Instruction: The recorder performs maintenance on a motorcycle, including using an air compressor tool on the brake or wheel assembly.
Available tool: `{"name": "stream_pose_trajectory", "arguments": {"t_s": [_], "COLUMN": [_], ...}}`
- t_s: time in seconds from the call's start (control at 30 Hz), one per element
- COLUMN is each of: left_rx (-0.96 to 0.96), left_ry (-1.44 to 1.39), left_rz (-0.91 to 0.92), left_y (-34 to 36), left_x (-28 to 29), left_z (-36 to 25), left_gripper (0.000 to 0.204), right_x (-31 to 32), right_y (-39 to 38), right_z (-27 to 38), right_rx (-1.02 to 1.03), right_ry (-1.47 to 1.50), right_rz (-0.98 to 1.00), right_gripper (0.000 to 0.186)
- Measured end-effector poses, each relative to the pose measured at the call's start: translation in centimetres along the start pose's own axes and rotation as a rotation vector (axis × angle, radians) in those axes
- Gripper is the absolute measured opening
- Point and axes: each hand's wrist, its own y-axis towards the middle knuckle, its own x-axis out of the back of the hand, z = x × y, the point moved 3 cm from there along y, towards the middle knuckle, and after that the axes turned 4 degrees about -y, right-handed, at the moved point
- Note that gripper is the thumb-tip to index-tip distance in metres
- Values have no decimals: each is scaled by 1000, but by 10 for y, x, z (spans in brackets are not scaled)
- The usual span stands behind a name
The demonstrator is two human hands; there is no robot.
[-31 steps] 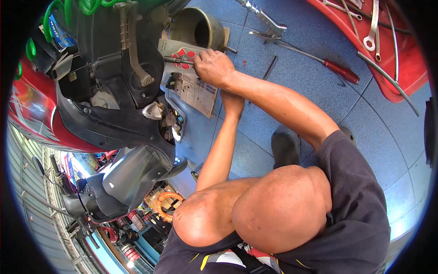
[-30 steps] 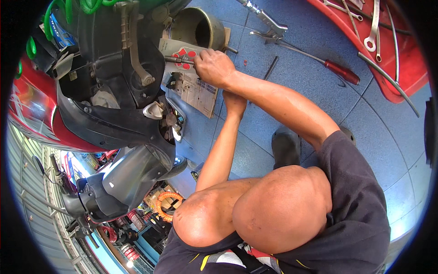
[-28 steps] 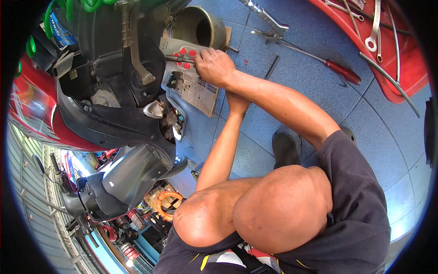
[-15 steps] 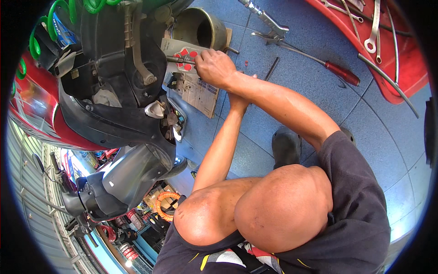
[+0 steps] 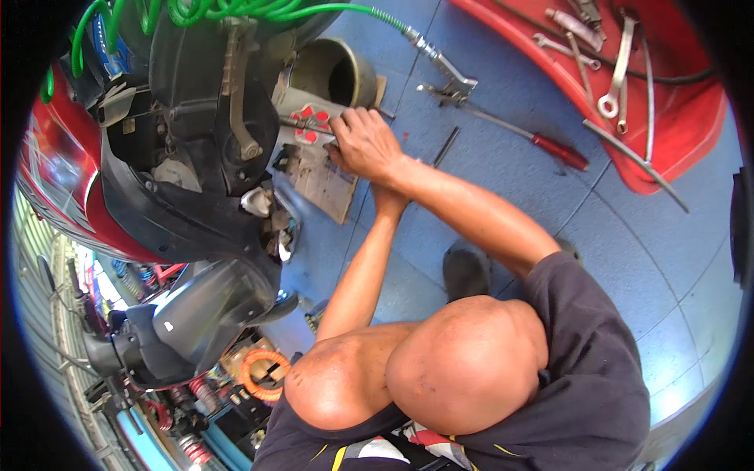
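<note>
Beside the motor scooter (image 5: 228, 184), my right hand (image 5: 365, 143) is closed, palm down, round the near end of a slim metal tool shaft (image 5: 301, 123). The shaft points left toward the scooter's dark underside. Whether its tip touches the scooter, I cannot tell. Under my right wrist, my left hand (image 5: 386, 193) is mostly covered, and its fingers are hidden. A dark rod (image 5: 446, 147) shows just beyond my right wrist; whether it joins the held tool is unclear. Below the hands lie a stained cardboard sheet (image 5: 334, 184) and a card with red spots (image 5: 310, 135).
A metal pot (image 5: 363, 82) stands beyond the hands. An air gun (image 5: 455, 82) on a green coiled hose (image 5: 314, 11) and a red-handled screwdriver (image 5: 560, 151) lie on the blue tiled floor (image 5: 518, 192). The red tray (image 5: 542, 59) at the far right holds several wrenches.
The whole view has shifted, so the floor things sit lower and further left, and more green hose shows. My right hand keeps its grip on the shaft, with little movement.
</note>
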Motion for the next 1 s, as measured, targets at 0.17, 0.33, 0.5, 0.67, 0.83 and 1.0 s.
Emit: {"name": "stream_pose_trajectory", "arguments": {"t_s": [0.17,0.33,0.5,0.67,0.83,1.0], "left_rx": [333,403,273,-72,-142,-317], "left_ry": [-463,-635,-655,-495,-451,-328], "left_rz": [-245,-306,-306,-377,-325,-322], "left_y": [-23,-42,-37,-24,-20,-32], "left_x": [13,17,34,75,111,97], "left_z": [2,-21,-64,-107,-115,-102], "left_gripper": [56,36,28,14,11,10], "right_x": [60,90,91,162,245,302], "right_y": [-19,-12,17,-10,-27,-25], "right_z": [-37,-104,-123,-81,-34,-26], "right_rx": [-166,-371,-335,-327,-469,-312], "right_ry": [-37,-374,-362,-170,17,-188], "right_rz": [-277,-377,-36,-283,-169,-288], "right_gripper": [47,44,25,23,29,32]}}
